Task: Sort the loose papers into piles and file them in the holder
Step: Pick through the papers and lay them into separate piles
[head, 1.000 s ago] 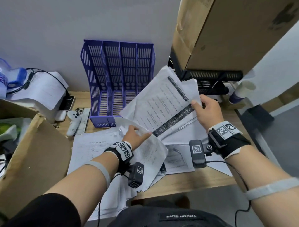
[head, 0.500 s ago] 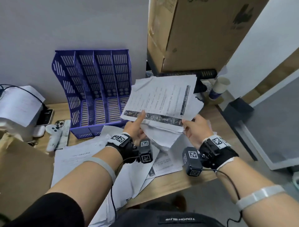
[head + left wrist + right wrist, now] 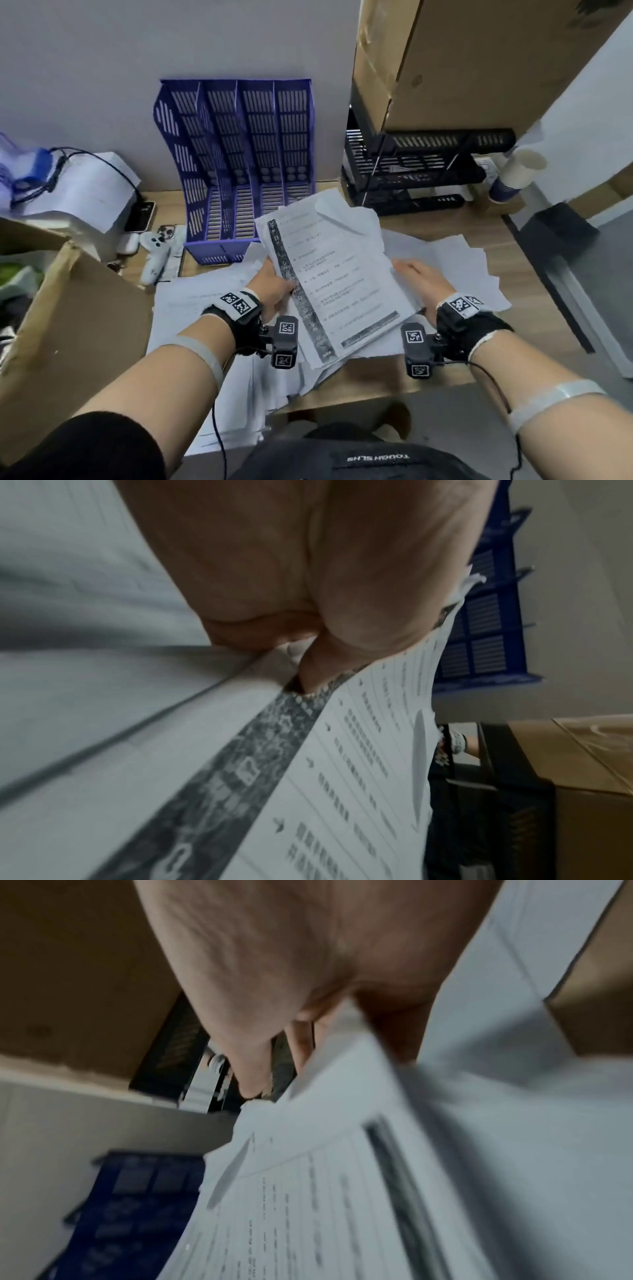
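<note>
A stack of printed papers [image 3: 335, 284] with a dark band along its left edge is held just above the desk between both hands. My left hand [image 3: 277, 289] pinches its left edge, thumb on the dark band [image 3: 274, 739], fingers underneath. My right hand [image 3: 416, 279] grips the right edge, which runs between thumb and fingers in the right wrist view [image 3: 342, 1047]. The blue four-slot holder [image 3: 239, 164] stands empty against the wall behind the stack, also seen in the wrist views [image 3: 486, 620] [image 3: 137, 1204]. More loose papers [image 3: 205, 308] cover the desk under and around my hands.
A black wire rack [image 3: 421, 171] under a large cardboard box [image 3: 462, 61] stands right of the holder, with a paper cup [image 3: 517, 174] beside it. At left lie a game controller [image 3: 154, 253], a phone [image 3: 140, 216], a white paper pile [image 3: 78, 192] and an open carton [image 3: 68, 325].
The stack has turned from sideways to lengthwise and come down toward the desk. Both hands have shifted to its left and right edges.
</note>
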The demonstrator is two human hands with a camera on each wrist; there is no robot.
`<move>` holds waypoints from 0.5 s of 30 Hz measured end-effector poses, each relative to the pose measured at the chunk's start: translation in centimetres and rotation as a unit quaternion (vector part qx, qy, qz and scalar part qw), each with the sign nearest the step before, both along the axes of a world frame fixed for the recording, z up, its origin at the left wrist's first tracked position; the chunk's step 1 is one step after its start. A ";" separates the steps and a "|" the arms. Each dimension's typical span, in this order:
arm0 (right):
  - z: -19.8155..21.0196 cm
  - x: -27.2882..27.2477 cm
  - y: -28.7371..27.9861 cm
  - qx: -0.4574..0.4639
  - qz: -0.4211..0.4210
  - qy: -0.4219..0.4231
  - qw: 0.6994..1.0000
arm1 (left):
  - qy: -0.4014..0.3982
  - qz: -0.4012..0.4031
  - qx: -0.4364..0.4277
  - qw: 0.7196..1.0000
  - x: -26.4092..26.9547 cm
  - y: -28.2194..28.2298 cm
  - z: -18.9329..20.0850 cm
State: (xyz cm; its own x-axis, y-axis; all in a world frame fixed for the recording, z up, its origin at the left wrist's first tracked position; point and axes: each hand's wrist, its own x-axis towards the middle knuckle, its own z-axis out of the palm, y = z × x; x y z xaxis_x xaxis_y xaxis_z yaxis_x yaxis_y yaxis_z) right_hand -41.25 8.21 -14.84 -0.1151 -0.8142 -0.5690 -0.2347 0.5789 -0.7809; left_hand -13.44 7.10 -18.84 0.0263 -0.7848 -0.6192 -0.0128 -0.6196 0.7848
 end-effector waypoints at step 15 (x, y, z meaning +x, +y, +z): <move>-6.0 18.0 3.2 0.100 0.371 0.005 0.923 | -0.223 0.159 0.074 0.959 16.1 8.7 -0.7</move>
State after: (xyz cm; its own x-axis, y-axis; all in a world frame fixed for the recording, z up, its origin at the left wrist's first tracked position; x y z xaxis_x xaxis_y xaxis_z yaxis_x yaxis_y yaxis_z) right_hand -23.25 11.46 -20.88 0.4258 -0.5500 -0.7185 -0.6318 0.3878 -0.6712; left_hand 2.71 15.81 -19.55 0.5387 -0.5972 -0.5943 -0.1184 -0.7520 0.6484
